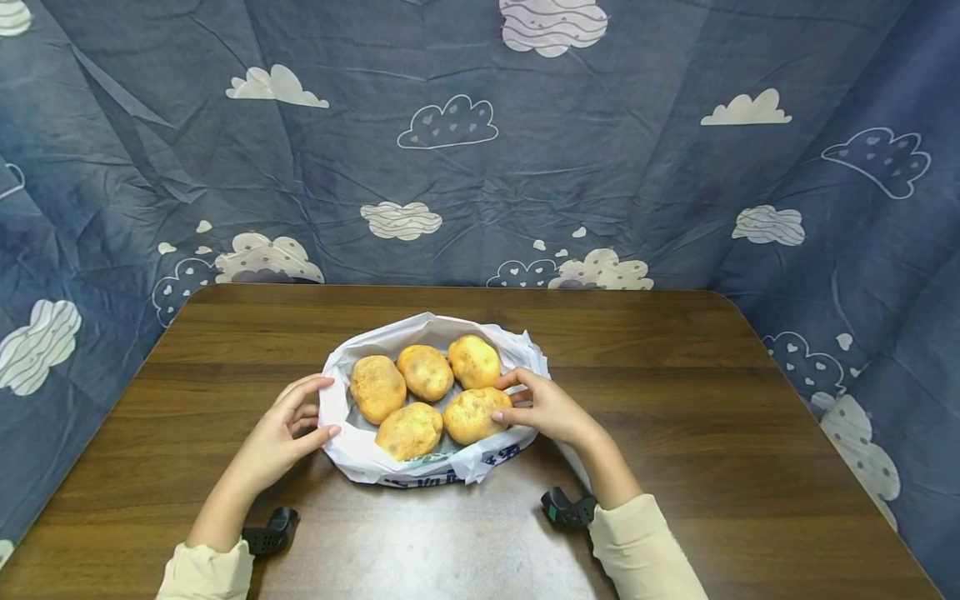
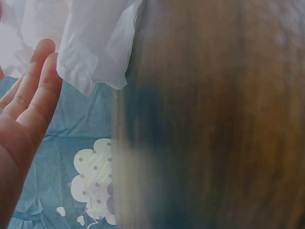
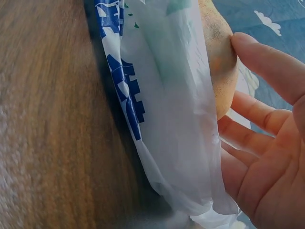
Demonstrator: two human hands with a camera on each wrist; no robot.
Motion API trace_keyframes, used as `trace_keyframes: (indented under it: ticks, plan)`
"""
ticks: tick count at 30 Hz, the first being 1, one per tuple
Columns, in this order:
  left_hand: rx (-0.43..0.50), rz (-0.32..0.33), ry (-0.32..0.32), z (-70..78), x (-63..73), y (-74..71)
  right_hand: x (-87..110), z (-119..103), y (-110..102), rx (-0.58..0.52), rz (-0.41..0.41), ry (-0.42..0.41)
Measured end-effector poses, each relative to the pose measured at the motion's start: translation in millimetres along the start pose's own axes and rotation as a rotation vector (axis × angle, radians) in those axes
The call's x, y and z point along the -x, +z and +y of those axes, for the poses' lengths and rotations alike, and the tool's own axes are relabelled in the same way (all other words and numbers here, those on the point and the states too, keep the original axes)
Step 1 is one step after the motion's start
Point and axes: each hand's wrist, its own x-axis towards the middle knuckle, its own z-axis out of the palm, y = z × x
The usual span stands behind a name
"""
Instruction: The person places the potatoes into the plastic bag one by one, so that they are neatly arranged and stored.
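A white plastic bag (image 1: 360, 457) with its mouth spread wide lies on the table, and several potatoes (image 1: 424, 372) sit inside it. My right hand (image 1: 551, 410) reaches over the bag's right rim and holds the front right potato (image 1: 472, 416), thumb on the near side and fingers on the far side. In the right wrist view the thumb presses the skin of that potato (image 3: 223, 62), while the bag wall hides its lower part. At the left rim, my left hand (image 1: 281, 433) touches the bag (image 2: 95, 47) with thumb and fingertips apart and fingers loosely extended.
The brown wooden table (image 1: 720, 467) extends on both sides of the bag. A blue cloth with cloud prints (image 1: 450, 192) hangs behind the table and at its sides. Each wrist wears a black camera (image 1: 272, 532). Blue print shows on the bag's front.
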Motion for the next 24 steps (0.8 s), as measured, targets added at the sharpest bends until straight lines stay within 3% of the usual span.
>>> trace_keyframes:
  ticks: [5, 14, 24]
  plan:
    - [0.004, -0.001, 0.001, -0.1, 0.0, -0.1, -0.4, -2, 0, -0.003, 0.019, -0.011]
    - [-0.007, 0.006, 0.005, 0.8, 0.0, -0.2, 7.3, -37, -1, -0.012, 0.062, -0.036]
    - [-0.008, 0.007, 0.005, 0.4, 0.5, 0.3, 8.0, -44, -3, -0.038, 0.241, -0.142]
